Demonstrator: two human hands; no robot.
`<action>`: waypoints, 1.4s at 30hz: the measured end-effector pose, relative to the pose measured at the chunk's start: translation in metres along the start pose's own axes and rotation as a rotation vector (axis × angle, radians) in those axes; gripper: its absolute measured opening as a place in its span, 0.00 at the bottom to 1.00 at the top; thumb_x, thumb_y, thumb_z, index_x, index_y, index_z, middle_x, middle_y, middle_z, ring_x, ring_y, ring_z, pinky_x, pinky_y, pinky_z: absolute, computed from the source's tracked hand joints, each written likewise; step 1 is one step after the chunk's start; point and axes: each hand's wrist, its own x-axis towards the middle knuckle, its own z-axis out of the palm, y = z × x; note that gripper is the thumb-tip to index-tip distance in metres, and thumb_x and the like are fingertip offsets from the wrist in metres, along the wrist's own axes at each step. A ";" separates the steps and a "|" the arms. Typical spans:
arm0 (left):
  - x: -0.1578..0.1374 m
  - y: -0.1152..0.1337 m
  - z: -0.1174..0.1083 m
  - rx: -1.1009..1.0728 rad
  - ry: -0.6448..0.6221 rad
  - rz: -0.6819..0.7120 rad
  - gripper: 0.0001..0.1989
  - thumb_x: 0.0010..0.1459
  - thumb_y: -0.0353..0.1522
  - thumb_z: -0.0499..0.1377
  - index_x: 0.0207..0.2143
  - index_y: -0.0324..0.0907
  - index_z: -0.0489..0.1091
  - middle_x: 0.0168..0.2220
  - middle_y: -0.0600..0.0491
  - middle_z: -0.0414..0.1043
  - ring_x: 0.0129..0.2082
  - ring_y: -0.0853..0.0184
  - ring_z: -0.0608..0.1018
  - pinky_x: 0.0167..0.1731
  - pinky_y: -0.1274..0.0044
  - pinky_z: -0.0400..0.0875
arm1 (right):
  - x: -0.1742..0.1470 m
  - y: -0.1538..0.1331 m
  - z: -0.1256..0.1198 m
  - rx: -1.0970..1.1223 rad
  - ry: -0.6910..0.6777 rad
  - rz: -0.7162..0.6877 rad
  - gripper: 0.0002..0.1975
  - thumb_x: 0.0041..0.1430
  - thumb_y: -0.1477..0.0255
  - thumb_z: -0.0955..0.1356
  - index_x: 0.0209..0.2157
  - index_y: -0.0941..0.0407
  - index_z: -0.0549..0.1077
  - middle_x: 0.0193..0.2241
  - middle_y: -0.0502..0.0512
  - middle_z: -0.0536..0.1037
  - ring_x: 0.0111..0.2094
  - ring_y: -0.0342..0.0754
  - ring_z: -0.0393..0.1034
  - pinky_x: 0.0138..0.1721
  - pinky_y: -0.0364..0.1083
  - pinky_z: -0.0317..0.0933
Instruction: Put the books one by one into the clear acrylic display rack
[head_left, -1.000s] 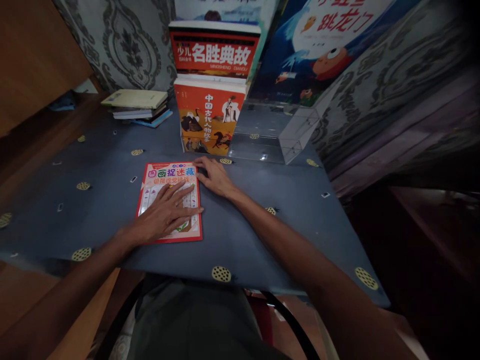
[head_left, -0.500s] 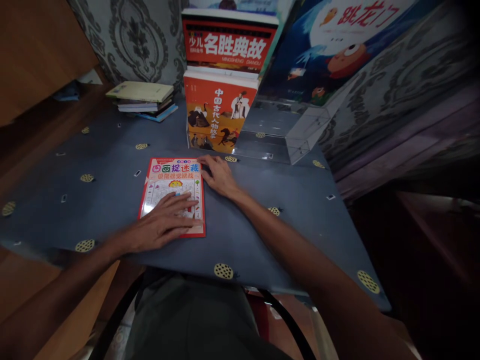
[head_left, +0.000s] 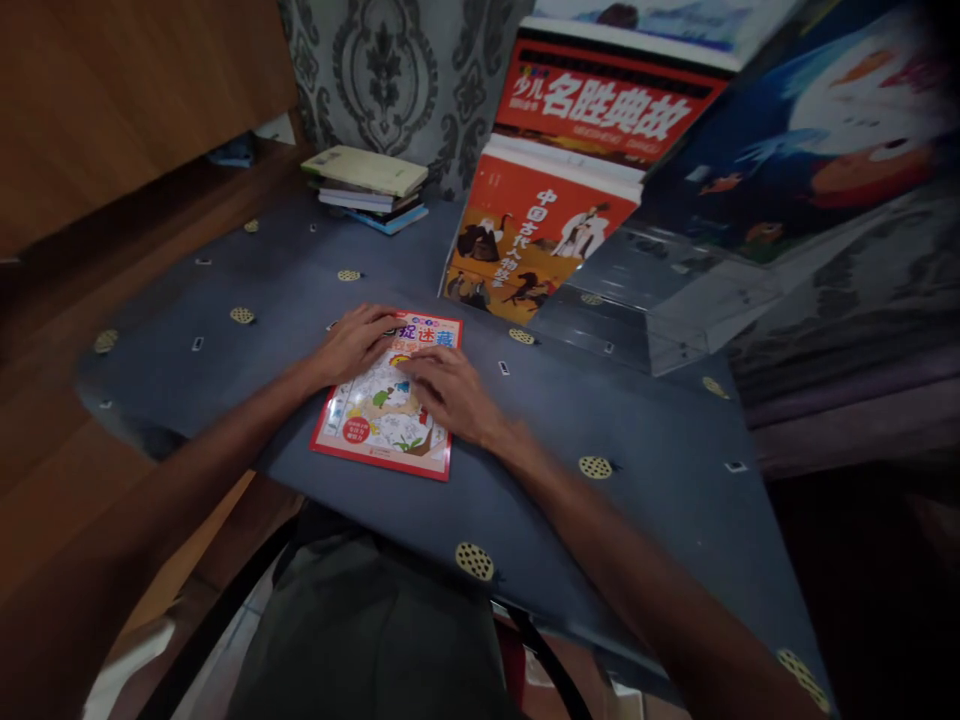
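Observation:
A thin children's picture book (head_left: 382,430) with a red border and colourful Chinese title lies closed on the blue tablecloth before me. Across its upper left corner rests my left hand (head_left: 358,345), fingers stretched out over part of the title. My right hand (head_left: 450,392) lies on the cover's right side, its fingers extended toward the middle and covering some of the drawing. Neither hand grips the book; both are laid on it from above.
Behind the book, a clear acrylic stand (head_left: 697,325) holds red-covered books (head_left: 536,235) and a dark blue picture book (head_left: 795,170). A stack of books (head_left: 367,180) lies at the back left by the patterned wall. The tablecloth (head_left: 660,520) has yellow pineapple prints.
My left hand has moved up from the lower cover to the top left corner. My right hand has shifted from the upper right edge onto the cover. The camera view has turned left.

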 end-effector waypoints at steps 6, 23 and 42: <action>-0.002 -0.004 0.004 -0.006 0.011 0.005 0.19 0.69 0.34 0.49 0.57 0.42 0.70 0.59 0.44 0.70 0.58 0.57 0.71 0.59 0.61 0.63 | 0.019 -0.059 0.022 0.257 -0.303 -0.232 0.18 0.70 0.77 0.61 0.56 0.53 0.72 0.52 0.58 0.73 0.54 0.50 0.66 0.58 0.53 0.62; -0.003 -0.003 0.002 0.014 0.005 0.037 0.20 0.68 0.33 0.49 0.58 0.41 0.69 0.59 0.43 0.70 0.58 0.56 0.71 0.59 0.60 0.62 | 0.003 -0.058 0.001 0.506 -0.426 -0.150 0.20 0.64 0.82 0.63 0.53 0.52 0.75 0.44 0.54 0.79 0.49 0.50 0.67 0.56 0.55 0.60; -0.002 0.007 -0.004 0.014 -0.015 -0.021 0.20 0.68 0.37 0.48 0.58 0.43 0.69 0.61 0.43 0.67 0.59 0.54 0.70 0.60 0.59 0.62 | -0.080 -0.034 -0.048 0.588 -0.272 0.091 0.24 0.60 0.83 0.61 0.50 0.50 0.78 0.39 0.54 0.81 0.47 0.51 0.68 0.55 0.58 0.62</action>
